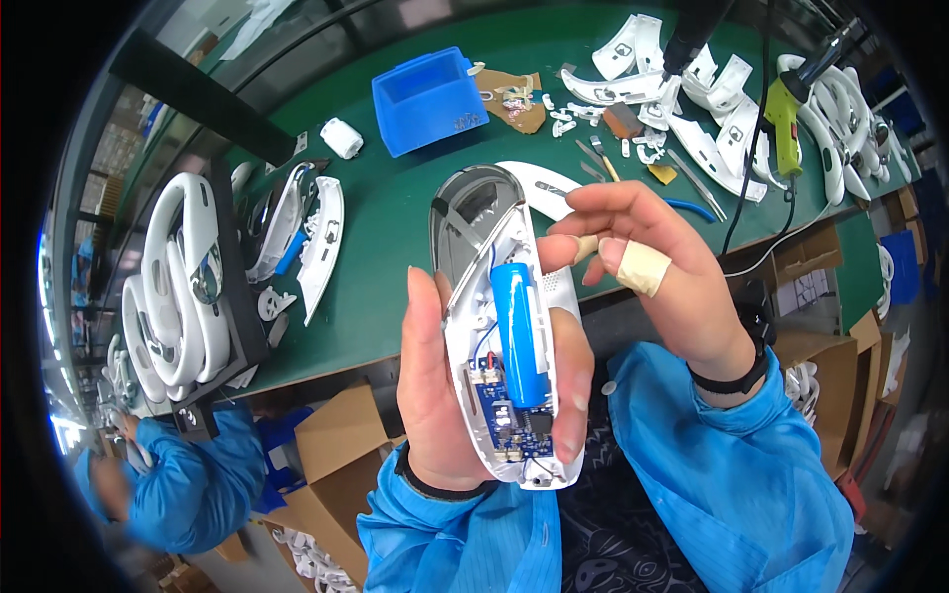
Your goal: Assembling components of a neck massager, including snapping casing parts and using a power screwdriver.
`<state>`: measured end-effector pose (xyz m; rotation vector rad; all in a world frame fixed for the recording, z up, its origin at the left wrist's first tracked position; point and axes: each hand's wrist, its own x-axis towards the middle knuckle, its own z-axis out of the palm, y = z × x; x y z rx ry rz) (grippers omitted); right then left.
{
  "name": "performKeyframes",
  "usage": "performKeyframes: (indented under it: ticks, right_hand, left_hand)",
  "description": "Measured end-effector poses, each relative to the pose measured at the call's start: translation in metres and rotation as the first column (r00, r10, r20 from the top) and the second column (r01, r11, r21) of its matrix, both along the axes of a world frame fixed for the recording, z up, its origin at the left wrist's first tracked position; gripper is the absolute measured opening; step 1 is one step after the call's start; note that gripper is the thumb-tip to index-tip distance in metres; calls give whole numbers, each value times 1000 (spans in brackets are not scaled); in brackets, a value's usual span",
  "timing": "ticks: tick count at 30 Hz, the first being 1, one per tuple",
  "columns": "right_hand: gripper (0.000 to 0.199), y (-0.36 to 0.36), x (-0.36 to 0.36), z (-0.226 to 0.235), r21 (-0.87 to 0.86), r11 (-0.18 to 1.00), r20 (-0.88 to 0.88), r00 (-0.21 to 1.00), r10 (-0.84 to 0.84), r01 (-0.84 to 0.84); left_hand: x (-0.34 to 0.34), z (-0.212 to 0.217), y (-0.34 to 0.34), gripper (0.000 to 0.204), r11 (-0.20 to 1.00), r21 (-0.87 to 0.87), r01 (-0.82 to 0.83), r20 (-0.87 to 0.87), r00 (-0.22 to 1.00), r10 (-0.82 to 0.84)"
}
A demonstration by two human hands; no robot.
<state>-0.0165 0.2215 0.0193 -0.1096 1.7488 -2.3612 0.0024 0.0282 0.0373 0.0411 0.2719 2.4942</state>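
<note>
An opened white plastic device housing (472,371) lies tilted upright in my left hand (430,381), its palm on one side and fingers wrapped round the other. Inside it sit a blue cylindrical battery (521,331), a blue circuit board (509,425) and thin wires. A smoky see-through cover (476,212) forms the far end. My right hand (662,252) is at the housing's upper right edge, with pale tape on its thumb and one finger. The taped finger touches that edge; the other fingers are curved and apart. Behind the housing, a white shell part (539,183) shows partly.
A blue bin (430,99) stands at the back of the green table (371,237). White curved shells (717,148) and tools are spread at right, near a green electric screwdriver (784,124). White looped parts (183,287) are stacked at left. A co-worker (193,479) is at lower left.
</note>
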Motion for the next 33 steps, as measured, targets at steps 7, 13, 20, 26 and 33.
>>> performKeyframes:
  ticks: [7, 13, 20, 26, 33]
  right_hand:
    - [39, -1, 3, -1, 94, 996, -46, 999, 4, 0]
    - [33, 3, -2, -18, 307, 947, -186, 982, -39, 96]
    - [30, 5, -7, -22, 506, 844, -312, 950, -12, 177]
    - [31, 11, -14, -40, 747, 495, -520, 854, 21, 443]
    - [38, 14, -19, -64, 798, 341, -559, 823, 105, 498]
  left_hand:
    - [0, 4, 12, 89, 948, -218, -231, -194, 962, 190]
    - [0, 12, 5, 77, 882, -376, -285, -314, 934, 168]
    - [3, 16, 3, 75, 814, -499, -299, -298, 941, 163]
    - [0, 7, -4, 69, 803, -457, -382, -319, 913, 253]
    - [-7, 5, -8, 65, 803, -404, -439, -356, 884, 304]
